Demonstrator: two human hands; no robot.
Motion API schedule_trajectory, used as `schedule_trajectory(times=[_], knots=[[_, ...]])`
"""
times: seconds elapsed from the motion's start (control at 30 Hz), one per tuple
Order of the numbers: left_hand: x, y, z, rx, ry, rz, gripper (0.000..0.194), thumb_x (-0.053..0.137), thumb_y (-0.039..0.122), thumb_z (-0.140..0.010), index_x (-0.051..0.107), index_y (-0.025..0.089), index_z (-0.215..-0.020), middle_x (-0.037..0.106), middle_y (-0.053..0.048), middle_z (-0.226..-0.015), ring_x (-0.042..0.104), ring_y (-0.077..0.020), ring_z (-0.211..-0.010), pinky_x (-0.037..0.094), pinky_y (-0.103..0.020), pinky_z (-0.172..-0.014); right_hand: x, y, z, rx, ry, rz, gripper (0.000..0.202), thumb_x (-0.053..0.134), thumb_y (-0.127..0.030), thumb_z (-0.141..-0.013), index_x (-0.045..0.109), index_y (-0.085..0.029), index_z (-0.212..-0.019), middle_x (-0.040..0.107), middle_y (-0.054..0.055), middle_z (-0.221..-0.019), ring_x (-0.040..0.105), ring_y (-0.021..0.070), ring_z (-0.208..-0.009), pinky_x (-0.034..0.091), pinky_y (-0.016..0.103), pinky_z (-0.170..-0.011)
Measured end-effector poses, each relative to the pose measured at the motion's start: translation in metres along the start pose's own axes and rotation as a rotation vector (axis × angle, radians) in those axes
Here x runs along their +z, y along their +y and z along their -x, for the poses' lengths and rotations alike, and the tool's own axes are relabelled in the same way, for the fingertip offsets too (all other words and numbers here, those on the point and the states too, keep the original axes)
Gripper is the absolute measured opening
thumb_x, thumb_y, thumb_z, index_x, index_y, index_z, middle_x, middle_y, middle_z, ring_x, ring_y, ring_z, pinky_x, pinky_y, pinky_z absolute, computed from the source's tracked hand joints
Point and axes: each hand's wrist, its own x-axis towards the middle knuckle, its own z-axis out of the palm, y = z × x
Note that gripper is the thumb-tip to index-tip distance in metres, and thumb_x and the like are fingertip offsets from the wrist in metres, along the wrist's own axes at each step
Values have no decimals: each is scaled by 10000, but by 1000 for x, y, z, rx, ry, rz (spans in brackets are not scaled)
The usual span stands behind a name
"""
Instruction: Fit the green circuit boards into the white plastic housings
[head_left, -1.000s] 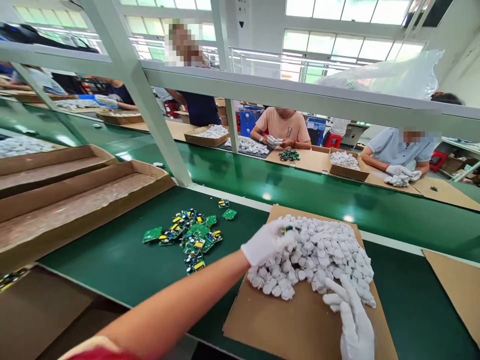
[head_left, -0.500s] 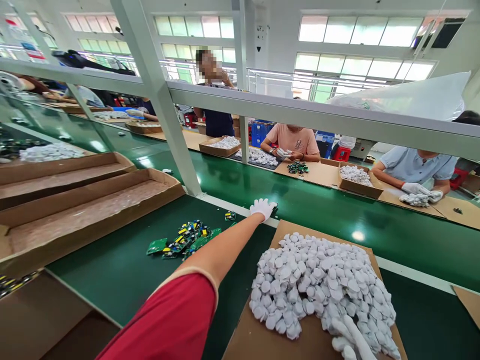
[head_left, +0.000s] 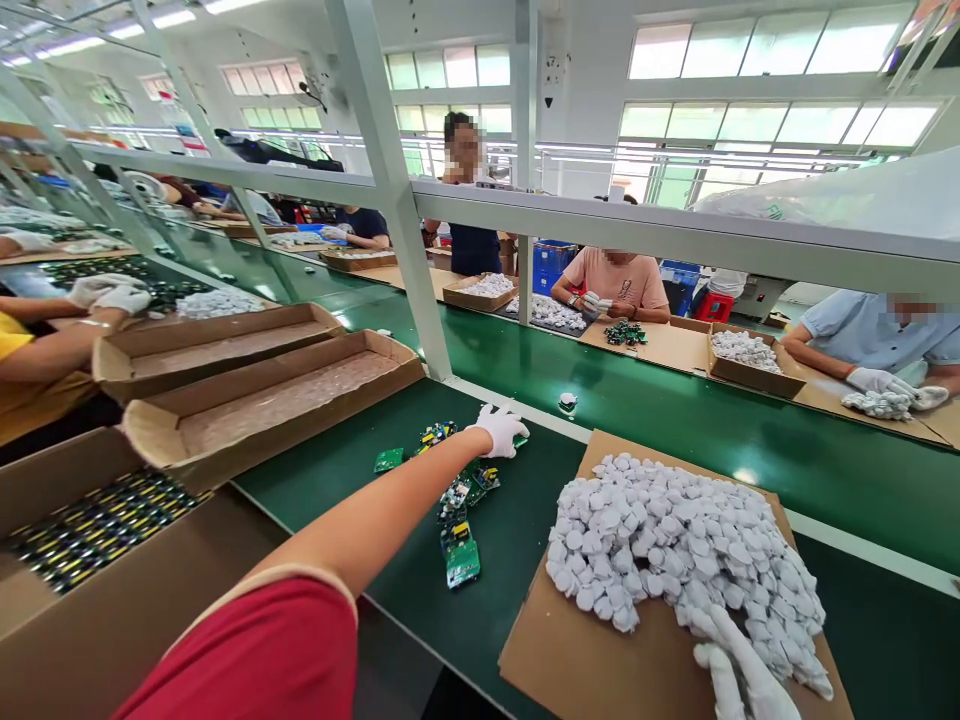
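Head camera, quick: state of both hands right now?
Left white-gloved hand: fingers curled at a small green circuit board; whether gripped, can't tell.
Right white-gloved hand: open, fingers at the heap of small white rounded pieces.

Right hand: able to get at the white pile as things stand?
Likely yes: the right hand is at the near edge of the white pile, with nothing visible between them.

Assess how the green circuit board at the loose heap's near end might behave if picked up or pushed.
The green circuit board shows a flat, unbent face, so it's probably stiff. It looks small beside the left hand, so likely light. Its squarish outline suggests sliding rather than rolling.
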Motion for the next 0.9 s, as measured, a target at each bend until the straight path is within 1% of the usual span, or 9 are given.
schedule_trajectory(times=[0.13,0.23,0.33,0.43,0.5,0.57,0.63,0.7,0.9], knots=[[-1,19,11,61,73,164,317,743,240,-528,708,222,-842,546,-95,-1265,224,-385,-1303,107,-569,-1033,-5,-12,2,32,10,83,336,480,-328,-870,619,-210,-1153,697,49,-1045,658,221,-944,537,307,-802],[-2,43,34,139,69,364,395,618,406,-687,655,184,-1012,585,-107,-1189,432,-311,-1175,303,-464,-992,-4,-18,4,-90,77,88,290,472,-265,-879,612,-172,-1116,698,82,-1027,656,207,-923,528,321,-808],[10,80,79,235,-20,646,496,412,491,-824,554,144,-1149,627,-111,-1088,581,-211,-955,460,-347,-824,-1,-23,1,-182,46,152,268,474,-212,-874,611,-191,-1102,691,80,-1009,643,195,-924,515,322,-815],[41,124,132,162,-346,1496,471,519,478,-789,527,154,-1130,646,-125,-993,625,-193,-795,492,-313,-670,2,-33,-5,-210,22,291,245,493,-218,-863,644,-206,-1055,678,81,-965,633,199,-876,506,326,-776],[66,149,159,43,-562,1749,384,569,448,-779,559,157,-1029,664,-120,-913,638,-174,-725,474,-253,-587,7,-43,-9,-225,-14,350,241,493,-234,-864,656,-213,-1041,670,78,-921,624,194,-822,496,317,-735],[89,166,176,0,-769,1831,364,613,440,-756,579,143,-964,674,-126,-861,648,-169,-686,465,-227,-560,14,-54,-12,-259,-98,373,261,510,-267,-859,643,-218,-1078,662,77,-923,614,194,-807,484,309,-713],[104,173,183,41,-948,1839,372,661,425,-718,596,124,-926,679,-146,-850,655,-178,-669,465,-223,-549,24,-63,-13,-293,-202,392,323,553,-293,-834,608,-226,-1145,654,80,-991,607,207,-842,473,308,-715],[111,172,183,91,-1025,1839,357,680,398,-706,604,118,-915,684,-158,-855,660,-185,-669,467,-225,-550,34,-67,-13,-286,-245,392,358,573,-265,-818,584,-238,-1175,649,75,-1032,604,213,-868,462,302,-713],[118,160,174,37,-984,1951,340,604,382,-781,607,107,-980,679,-153,-871,670,-206,-717,488,-257,-589,29,-52,-7,-169,-209,309,194,502,-143,-824,627,-221,-950,655,19,-802,601,144,-717,446,235,-674]])
